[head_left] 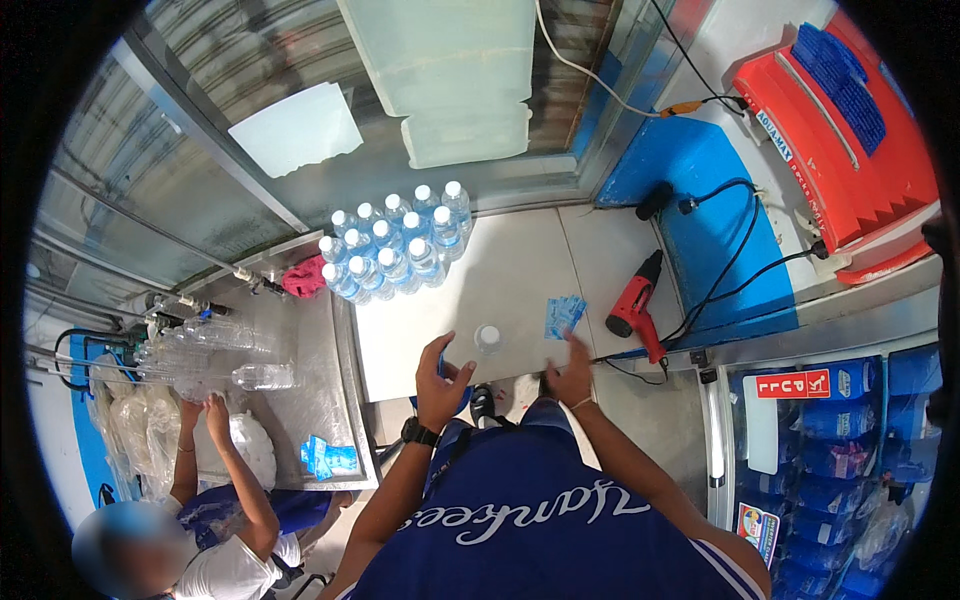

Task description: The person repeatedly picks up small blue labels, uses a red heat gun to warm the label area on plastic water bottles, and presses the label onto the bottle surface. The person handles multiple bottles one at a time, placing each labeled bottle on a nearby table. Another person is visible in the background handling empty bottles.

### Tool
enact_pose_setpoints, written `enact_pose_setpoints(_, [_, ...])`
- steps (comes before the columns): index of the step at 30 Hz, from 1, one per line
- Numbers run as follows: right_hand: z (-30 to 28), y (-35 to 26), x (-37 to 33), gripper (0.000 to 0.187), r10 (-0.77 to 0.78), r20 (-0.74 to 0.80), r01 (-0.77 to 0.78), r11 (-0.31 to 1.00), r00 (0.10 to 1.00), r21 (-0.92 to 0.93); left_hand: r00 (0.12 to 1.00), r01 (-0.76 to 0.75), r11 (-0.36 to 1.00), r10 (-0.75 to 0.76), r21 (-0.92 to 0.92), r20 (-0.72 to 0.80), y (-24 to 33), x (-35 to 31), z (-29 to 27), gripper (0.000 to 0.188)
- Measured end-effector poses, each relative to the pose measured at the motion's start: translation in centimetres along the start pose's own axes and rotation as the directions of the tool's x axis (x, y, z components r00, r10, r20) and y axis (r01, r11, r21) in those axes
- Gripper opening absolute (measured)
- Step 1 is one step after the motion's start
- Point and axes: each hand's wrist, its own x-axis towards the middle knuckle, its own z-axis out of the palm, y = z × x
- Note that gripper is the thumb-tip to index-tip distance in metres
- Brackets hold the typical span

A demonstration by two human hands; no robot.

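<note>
A capped clear bottle (488,341) stands upright by the near edge of the white table, between my two hands. My left hand (440,386), with a dark watch on its wrist, is to the left of the bottle, fingers apart and nothing in them. To the bottle's right is my right hand (572,377), fingers spread, with its fingertips close to a small pile of blue printed labels (564,314). I cannot tell whether they touch the labels. Several filled bottles with white caps and blue labels (394,264) stand grouped at the table's far left.
A red heat gun (638,310) with black cords lies on the right of the table. At the left, a co-worker's hands (205,412) are at clear bottles on a metal sink counter (320,380), which also holds blue labels (328,458). A pink cloth (304,277) lies by the filled bottles.
</note>
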Motion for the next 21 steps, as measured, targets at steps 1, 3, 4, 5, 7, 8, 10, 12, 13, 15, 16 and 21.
enact_pose_setpoints(1, [-1.5,2.1,0.1,0.096,-0.052,-0.188,0.017,0.983,0.981,-0.181,0.999,-0.032,0.999,0.032,0.007,0.027,1.1,0.7,0.2,0.059])
enact_pose_setpoints(3, [-4.4,6.4,1.3,0.091,0.036,-0.370,-0.183,0.911,0.928,-0.371,0.988,-0.104,0.992,0.096,0.065,0.122,3.1,2.1,0.1,0.056])
enact_pose_setpoints(4, [-6.0,8.6,2.1,0.089,0.080,-0.423,-0.271,0.869,0.903,-0.414,0.973,-0.148,0.982,0.125,0.113,0.195,3.9,2.8,0.1,0.054])
enact_pose_setpoints(5, [-7.3,10.5,2.7,0.085,0.262,-0.325,-0.385,0.827,0.909,-0.409,0.951,-0.202,0.967,0.155,0.154,0.269,4.5,3.7,0.3,0.052])
enact_pose_setpoints(7, [-8.9,13.9,4.6,0.080,0.426,-0.171,-0.458,0.794,0.888,-0.400,0.895,-0.342,0.897,0.218,0.281,0.390,5.5,5.3,0.4,0.052])
enact_pose_setpoints(8, [-9.3,15.2,5.6,0.078,0.453,-0.099,-0.454,0.807,0.886,-0.378,0.861,-0.409,0.849,0.237,0.335,0.451,5.8,5.8,0.4,0.052])
enact_pose_setpoints(10, [-9.6,16.8,6.9,0.075,0.476,0.000,-0.443,0.820,0.880,-0.362,0.842,-0.387,0.859,0.181,0.336,0.508,6.2,6.4,0.5,0.048])
enact_pose_setpoints(12, [-9.5,17.3,7.5,0.072,0.494,0.057,-0.435,0.809,0.868,-0.397,0.831,-0.379,0.867,0.166,0.323,0.530,6.4,6.7,0.6,0.048])
enact_pose_setpoints(13, [-9.3,17.1,7.2,0.070,0.451,-0.005,-0.427,0.841,0.893,-0.332,0.833,-0.375,0.877,0.177,0.300,0.524,6.4,6.8,0.7,0.048])
enact_pose_setpoints(15, [-8.8,16.3,6.2,0.068,0.431,-0.110,-0.445,0.858,0.895,-0.257,0.843,-0.309,0.904,0.117,0.296,0.524,6.4,6.8,0.9,0.050])
enact_pose_setpoints(16, [-8.6,15.6,5.3,0.066,0.371,-0.147,-0.391,0.909,0.917,-0.143,0.840,-0.323,0.904,0.138,0.280,0.524,6.4,6.8,0.9,0.050])
enact_pose_setpoints(21, [-8.7,11.1,-0.4,0.060,0.330,-0.088,-0.286,0.902,0.940,0.323,0.852,-0.297,0.910,0.116,0.290,0.510,6.1,6.7,0.7,0.051])
